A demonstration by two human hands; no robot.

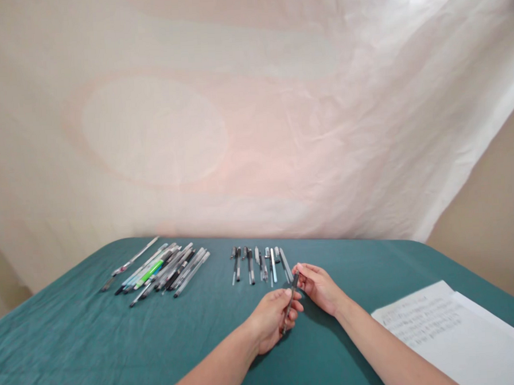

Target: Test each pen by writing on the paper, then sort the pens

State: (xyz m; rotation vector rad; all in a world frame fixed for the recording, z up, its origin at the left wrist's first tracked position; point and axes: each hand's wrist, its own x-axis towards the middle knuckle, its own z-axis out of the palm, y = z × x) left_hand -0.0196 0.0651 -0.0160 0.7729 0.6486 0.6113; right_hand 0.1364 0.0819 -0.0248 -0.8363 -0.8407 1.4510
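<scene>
A thin dark pen is held between both hands over the teal tablecloth. My left hand is curled around the pen's lower part. My right hand pinches the pen's upper end with its fingertips. Just beyond the hands lies a row of several grey and dark pens. Farther left is a larger pile of pens, one of them with a green barrel.
White sheets of paper with faint writing lie at the right near the table's edge. A pale creased cloth backdrop hangs behind the table. One pen lies apart at the pile's far left.
</scene>
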